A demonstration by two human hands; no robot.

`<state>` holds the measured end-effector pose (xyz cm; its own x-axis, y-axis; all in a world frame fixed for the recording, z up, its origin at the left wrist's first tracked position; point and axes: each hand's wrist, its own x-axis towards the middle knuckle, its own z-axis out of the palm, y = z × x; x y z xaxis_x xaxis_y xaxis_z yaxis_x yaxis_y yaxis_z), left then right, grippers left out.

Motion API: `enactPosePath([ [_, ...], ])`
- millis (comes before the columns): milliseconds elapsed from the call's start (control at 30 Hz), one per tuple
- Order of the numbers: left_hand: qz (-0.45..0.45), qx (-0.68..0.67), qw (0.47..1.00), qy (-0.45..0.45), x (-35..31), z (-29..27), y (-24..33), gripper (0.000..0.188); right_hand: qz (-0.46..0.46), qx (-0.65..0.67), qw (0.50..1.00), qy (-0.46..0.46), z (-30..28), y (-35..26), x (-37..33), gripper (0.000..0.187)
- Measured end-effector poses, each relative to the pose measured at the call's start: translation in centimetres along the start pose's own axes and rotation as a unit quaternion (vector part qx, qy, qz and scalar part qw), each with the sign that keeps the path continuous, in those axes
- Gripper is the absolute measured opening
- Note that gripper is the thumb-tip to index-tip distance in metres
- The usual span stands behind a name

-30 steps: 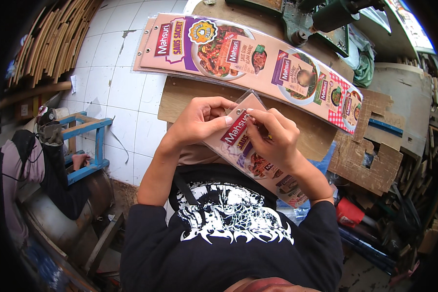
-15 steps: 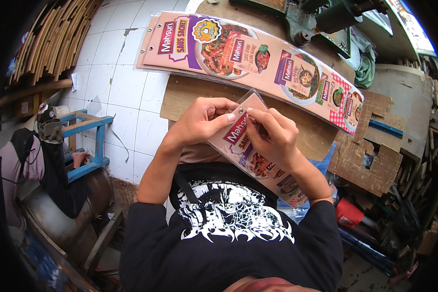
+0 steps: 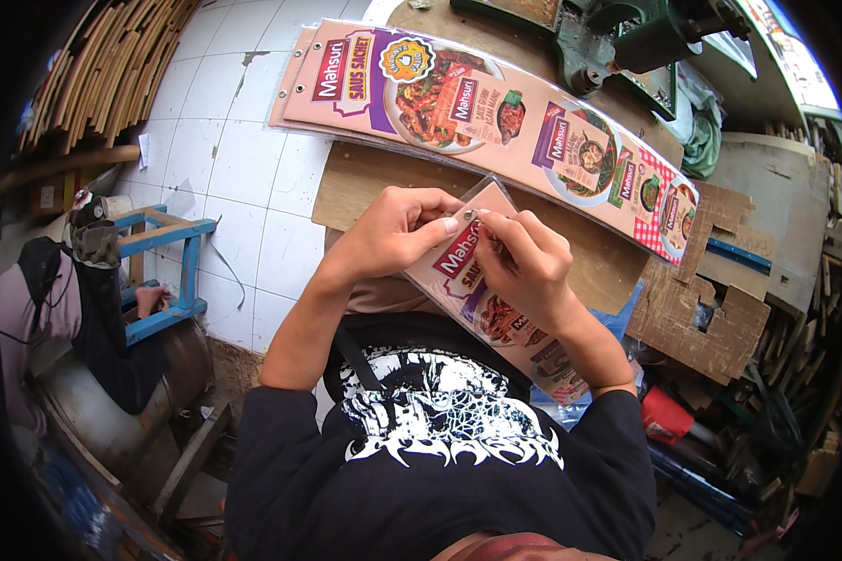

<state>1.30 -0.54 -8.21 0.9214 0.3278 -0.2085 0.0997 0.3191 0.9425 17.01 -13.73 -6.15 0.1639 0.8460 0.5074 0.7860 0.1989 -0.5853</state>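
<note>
Hands: I count two on my feed, both the wearer's own, both at one end of a single strip
Left hand: narrow, gripping the top end of the strip, thumb on the printed face, fingers curled in toward the edge
Right hand: narrow, thumb and forefinger drawn together over the strip beside its eyelet; I cannot tell whether anything small sits between them
Strip: one, pink, printed, in clear film; located in front of the shirt, tilted, top end between the hands, lower part running down to the right beneath the right forearm
Eyelet: one visible on the strip, metal, between the two thumbs; any second one would be hidden from me
Stack: one, lying beyond the hands; I make out at least two larger pink strips, slightly offset, deeper count unclear
Stack rings: two on the top strip, at its left end; at least one more on the strip beneath
Bench: one, wooden, under the stack
Press: one, green and dark metal, just beyond the stack
Stool: one, blue frame, on white tiles, left side
Slats: one pile, upper left, too many to count
Brown panel: one, with cut-outs, right of the bench
Shirt: one, black, white print
</note>
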Motion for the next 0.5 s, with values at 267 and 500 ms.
enactPosePath([
  [267,0.007,0.011,1.000,0.000,-0.20,0.09,-0.03,0.027,-0.006,-0.020,1.000,-0.012,0.15,-0.62,0.08,0.025],
  [500,0.044,0.022,0.999,0.005,-0.32,-0.01,-0.36,0.030,0.041,-0.002,0.999,-0.029,-0.10,-0.91,0.17,0.025],
])
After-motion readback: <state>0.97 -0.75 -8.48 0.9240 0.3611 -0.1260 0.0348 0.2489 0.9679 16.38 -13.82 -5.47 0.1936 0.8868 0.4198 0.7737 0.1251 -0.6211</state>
